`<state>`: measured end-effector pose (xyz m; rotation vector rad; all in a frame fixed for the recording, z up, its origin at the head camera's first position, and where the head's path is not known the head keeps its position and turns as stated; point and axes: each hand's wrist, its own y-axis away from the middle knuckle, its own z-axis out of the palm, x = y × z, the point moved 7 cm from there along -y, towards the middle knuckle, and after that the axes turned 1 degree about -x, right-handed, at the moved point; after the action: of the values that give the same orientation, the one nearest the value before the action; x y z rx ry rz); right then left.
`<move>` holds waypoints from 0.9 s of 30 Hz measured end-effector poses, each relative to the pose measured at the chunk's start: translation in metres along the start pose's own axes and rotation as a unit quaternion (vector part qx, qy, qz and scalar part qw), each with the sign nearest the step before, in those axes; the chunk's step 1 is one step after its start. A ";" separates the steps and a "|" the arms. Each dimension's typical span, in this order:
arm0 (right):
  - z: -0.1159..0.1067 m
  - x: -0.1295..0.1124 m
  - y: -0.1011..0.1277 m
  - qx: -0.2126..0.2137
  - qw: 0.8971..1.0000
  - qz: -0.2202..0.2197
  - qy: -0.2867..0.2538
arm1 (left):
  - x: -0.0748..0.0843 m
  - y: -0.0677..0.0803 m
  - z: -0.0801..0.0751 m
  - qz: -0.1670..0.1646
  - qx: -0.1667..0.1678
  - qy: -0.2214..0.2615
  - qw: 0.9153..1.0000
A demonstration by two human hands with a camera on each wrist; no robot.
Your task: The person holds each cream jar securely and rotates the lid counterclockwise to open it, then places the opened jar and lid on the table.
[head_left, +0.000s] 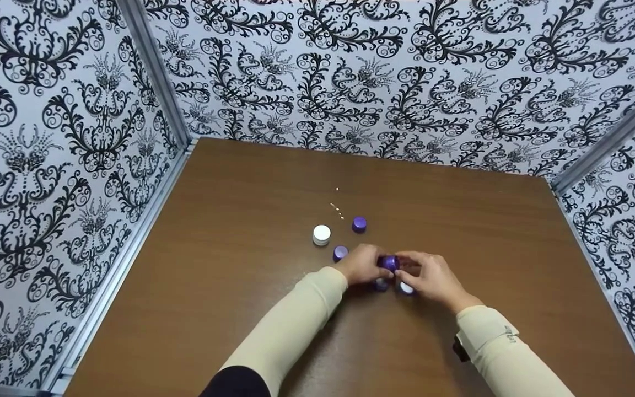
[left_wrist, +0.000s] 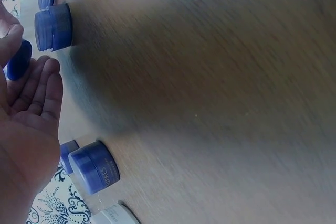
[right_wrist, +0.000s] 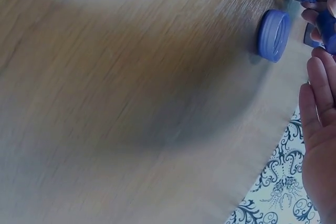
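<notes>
Both hands meet over the middle of the brown table (head_left: pixel 240 231). The left hand (head_left: pixel 362 264) and the right hand (head_left: pixel 426 275) both pinch one small purple jar (head_left: pixel 388 262) right between them. It sits just above the table, equally near both hands.

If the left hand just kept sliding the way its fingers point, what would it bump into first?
Most likely the purple jar held between both hands: the left hand points right, toward the right hand, and its fingertips already seem to touch the jar. Depth is hard to judge here.
</notes>
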<state>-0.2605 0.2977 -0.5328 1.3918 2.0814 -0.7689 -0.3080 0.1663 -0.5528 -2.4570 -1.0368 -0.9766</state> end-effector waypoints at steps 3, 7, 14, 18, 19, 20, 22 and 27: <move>-0.001 -0.001 0.000 0.007 1.000 0.006 -0.005 | 0.001 0.001 -0.001 -0.001 -0.001 -0.002 1.000; -0.002 -0.001 -0.001 0.016 1.000 0.011 -0.011 | 0.002 0.001 -0.002 0.000 0.000 -0.005 1.000; 0.000 0.000 -0.002 0.013 1.000 0.010 -0.021 | 0.003 0.002 -0.002 -0.001 -0.001 -0.001 1.000; -0.001 -0.001 -0.001 0.011 1.000 0.010 -0.026 | 0.002 0.002 0.000 -0.003 -0.005 0.004 1.000; -0.001 -0.001 -0.001 0.011 1.000 0.010 -0.026 | 0.002 0.002 0.000 -0.004 -0.007 0.005 1.000; -0.001 -0.001 -0.001 0.010 1.000 0.009 -0.028 | 0.002 0.002 0.000 -0.004 -0.007 0.006 1.000; -0.001 -0.002 -0.001 0.009 0.999 0.008 -0.029 | 0.001 0.001 0.001 -0.005 -0.008 0.007 1.000; 0.000 0.000 -0.001 0.002 0.999 0.013 -0.038 | 0.001 0.001 0.002 0.000 -0.010 -0.001 1.000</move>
<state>-0.2614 0.2980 -0.5328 1.3679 2.0002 -0.8047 -0.3061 0.1676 -0.5537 -2.4743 -1.0329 -0.9886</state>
